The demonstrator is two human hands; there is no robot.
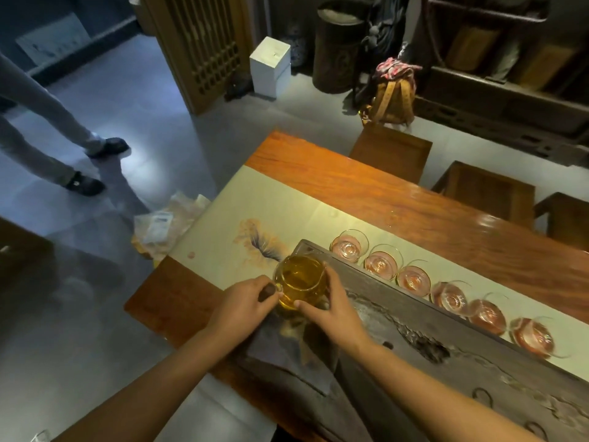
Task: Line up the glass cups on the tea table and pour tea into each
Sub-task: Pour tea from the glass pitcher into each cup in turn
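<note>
A glass pitcher [299, 279] full of amber tea stands at the left end of the dark stone tea tray [414, 342]. My left hand [245, 301] grips its dark handle on the left side. My right hand [331, 304] cups the pitcher's right side, thumb against the glass. Several small glass cups stand in a row on the pale table runner [255, 212] along the tray's far edge, from the leftmost cup [349, 247] to the rightmost cup [535, 338]. All look empty of tea.
The runner lies on a long red-brown wooden table [398, 193]. A grey cloth [287, 352] lies under the pitcher. Wooden stools [390, 151] line the far side. A person's legs [63, 148] stand on the floor at left, near crumpled bags [165, 221].
</note>
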